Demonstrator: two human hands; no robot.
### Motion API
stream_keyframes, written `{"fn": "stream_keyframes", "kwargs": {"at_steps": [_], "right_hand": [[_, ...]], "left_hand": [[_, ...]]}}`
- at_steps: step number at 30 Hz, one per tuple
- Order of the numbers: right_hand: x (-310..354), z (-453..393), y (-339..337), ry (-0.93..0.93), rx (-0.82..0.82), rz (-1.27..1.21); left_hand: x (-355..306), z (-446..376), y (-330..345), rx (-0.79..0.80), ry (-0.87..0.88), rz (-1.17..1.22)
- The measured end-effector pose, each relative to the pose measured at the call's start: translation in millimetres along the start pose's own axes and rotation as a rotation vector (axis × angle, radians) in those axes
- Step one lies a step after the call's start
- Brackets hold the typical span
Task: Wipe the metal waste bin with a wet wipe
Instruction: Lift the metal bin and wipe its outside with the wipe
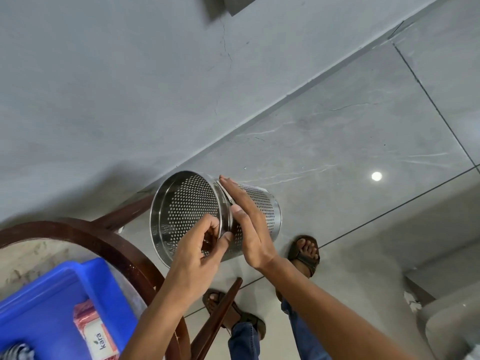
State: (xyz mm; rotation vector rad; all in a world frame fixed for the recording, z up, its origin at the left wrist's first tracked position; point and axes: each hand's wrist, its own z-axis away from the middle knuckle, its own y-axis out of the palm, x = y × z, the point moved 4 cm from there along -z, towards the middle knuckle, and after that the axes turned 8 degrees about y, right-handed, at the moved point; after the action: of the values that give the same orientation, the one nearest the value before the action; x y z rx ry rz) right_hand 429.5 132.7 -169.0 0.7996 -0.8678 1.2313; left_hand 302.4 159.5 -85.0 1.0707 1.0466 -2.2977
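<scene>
A perforated metal waste bin [262, 206] is held in the air on its side, with its open mouth turned to the left. My left hand [200, 250] grips the rim at the near side, thumb outside and fingers inside. My right hand [246, 224] lies flat along the bin's outer wall. It presses a white wet wipe [225, 191] against the metal just behind the rim; only an edge of the wipe shows past the fingers.
A round table with a dark wooden rim [104, 240] stands at the lower left. On it sits a blue tray [78, 289] holding a pink wet-wipe pack [96, 333]. My sandalled feet [306, 253] stand on grey floor tiles. A grey wall runs behind.
</scene>
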Motion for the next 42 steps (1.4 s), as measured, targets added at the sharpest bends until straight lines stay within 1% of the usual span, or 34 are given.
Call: {"fn": "stream_keyframes", "kwargs": {"at_steps": [4,7,9,12,15,18,22,25,27,30,33,37,39,42], "right_hand": [[-9.9,-20.6,-7.9,0.021,-0.028,0.057],[-29.1,-39.3,-19.3,0.096,-0.064,0.088],[-49.4,-49.2,-31.0,0.180,-0.092,0.094],[-88.6,-57.7,-54.6,0.369,-0.143,0.120],[-125.4,-58.3,-74.3,0.522,-0.150,0.215],[-142.8,-59.2,-79.4,0.559,-0.111,0.323],[-151.9,-51.4,-85.6,0.606,-0.176,0.363],[-167.9,-38.5,-94.9,0.654,-0.194,0.367],[-180.8,-31.1,-99.3,0.733,-0.197,0.278],[-193.7,-21.4,-101.2,0.859,-0.231,0.062],[-199.0,-17.0,-103.5,0.928,-0.252,-0.107],[-199.7,-14.6,-111.8,0.957,-0.335,-0.360],[-195.0,-14.0,-115.0,0.957,-0.376,-0.478],[-188.0,-16.0,-121.2,0.921,-0.367,-0.526]], "left_hand": [[-1.3,3.5,0.3,-0.017,-0.029,0.057],[-4.6,8.0,2.8,-0.046,-0.021,0.095],[-4.3,13.5,4.0,-0.039,-0.002,0.073],[-1.3,21.5,1.8,-0.024,0.042,0.017],[2.3,24.5,-0.1,0.008,0.107,-0.022],[10.3,25.1,3.5,0.046,0.130,-0.039],[20.5,21.0,9.2,0.043,0.146,-0.075],[24.7,12.4,16.3,0.029,0.171,-0.081],[28.7,3.0,22.4,0.020,0.180,-0.097],[41.1,-15.5,30.7,0.003,0.173,-0.155],[54.3,-35.4,39.8,-0.003,0.169,-0.239],[72.0,-60.3,50.7,-0.019,0.220,-0.446],[81.8,-69.2,54.2,0.003,0.232,-0.546],[97.4,-78.7,63.0,0.011,0.240,-0.623]]}}
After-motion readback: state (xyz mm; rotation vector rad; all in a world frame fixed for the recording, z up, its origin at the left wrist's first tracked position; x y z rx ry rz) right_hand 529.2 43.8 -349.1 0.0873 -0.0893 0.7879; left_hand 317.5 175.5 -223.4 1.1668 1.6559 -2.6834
